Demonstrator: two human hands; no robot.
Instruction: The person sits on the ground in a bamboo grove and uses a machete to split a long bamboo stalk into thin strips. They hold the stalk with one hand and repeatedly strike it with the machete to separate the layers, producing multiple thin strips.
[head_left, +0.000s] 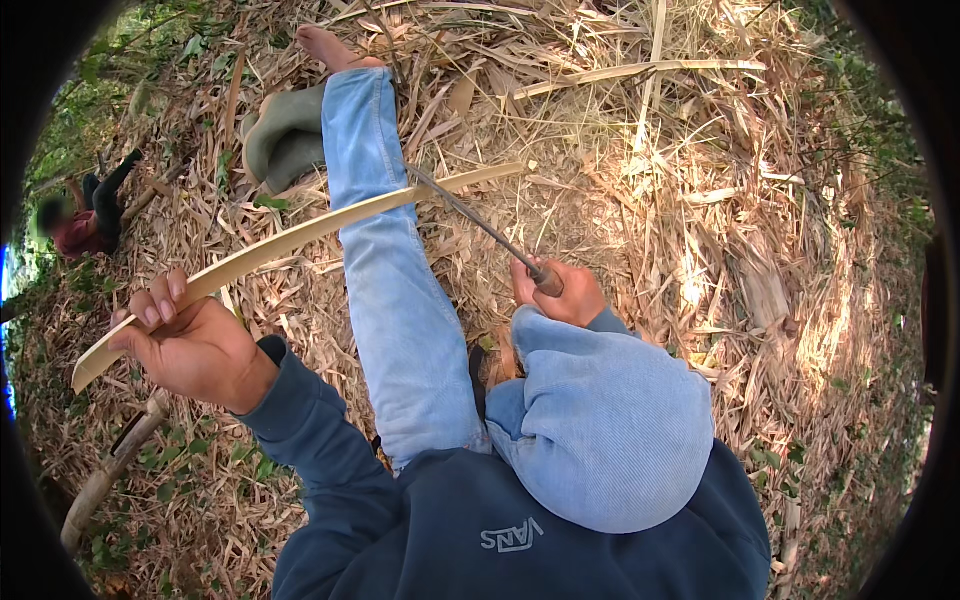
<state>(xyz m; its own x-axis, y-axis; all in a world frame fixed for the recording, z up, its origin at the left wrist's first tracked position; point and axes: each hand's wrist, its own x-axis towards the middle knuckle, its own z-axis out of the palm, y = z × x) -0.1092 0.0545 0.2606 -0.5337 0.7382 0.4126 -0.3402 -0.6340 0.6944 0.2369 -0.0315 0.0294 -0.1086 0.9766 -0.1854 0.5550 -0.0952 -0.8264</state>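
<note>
Left hand (195, 345) closed around near-left end of pale strip (300, 236); strip runs far-right, crossing above outstretched jeans leg (390, 290). Right hand (572, 295), right of that leg, fist around wooden handle of long thin blade (485, 226); blade points far-left, crosses strip toward its far end, contact unclear. Green boot (290, 145) just left of leg, bare foot (328, 48) beyond. Dry leaf litter (760, 270) around. Another person (85, 230) far left.

On my feed the ground (575, 215) is thickly littered with dry, straw-coloured leaves and shreds (740, 245). I see a long pale strip (690, 66) lying across it farther out, olive rubber footwear (292, 155) left of centre, and green leaves (185, 452) lower left.
</note>
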